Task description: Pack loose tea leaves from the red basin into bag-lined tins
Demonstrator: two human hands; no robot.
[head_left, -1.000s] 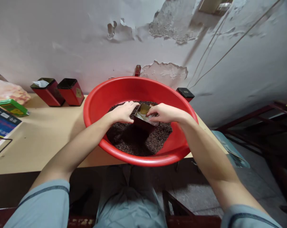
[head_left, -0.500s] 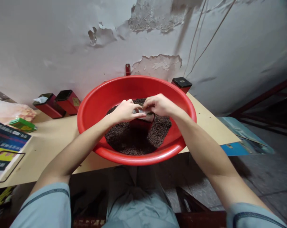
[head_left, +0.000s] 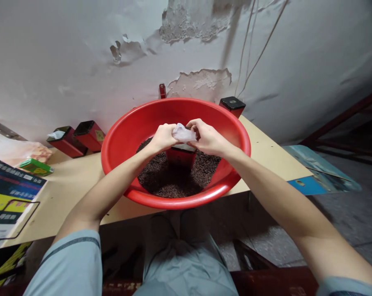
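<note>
A large red basin [head_left: 136, 119] holds a bed of dark, loose grains [head_left: 170, 187]. Standing in the grains is a dark red box-shaped tin [head_left: 180, 158] with a clear plastic bag [head_left: 184, 133] bunched up above its mouth. My left hand [head_left: 165, 137] grips the bag's left side, fingers closed round it. On the other side my right hand [head_left: 204, 137] pinches the bag with curled fingers. The bag hides the tin's opening, and what lies inside cannot be seen.
Two red tins [head_left: 89, 135] stand left of the basin, one with plastic sticking out. Another red tin with a black lid [head_left: 233, 105] is behind right. A green box [head_left: 36, 167] and a printed sheet [head_left: 12, 197] lie on the pale table [head_left: 72, 185] at left. A peeling wall rises behind.
The plastic bag has come up out of the tin's mouth and now shows bunched between both hands. My left fingers have closed on it. The view has shifted slightly.
</note>
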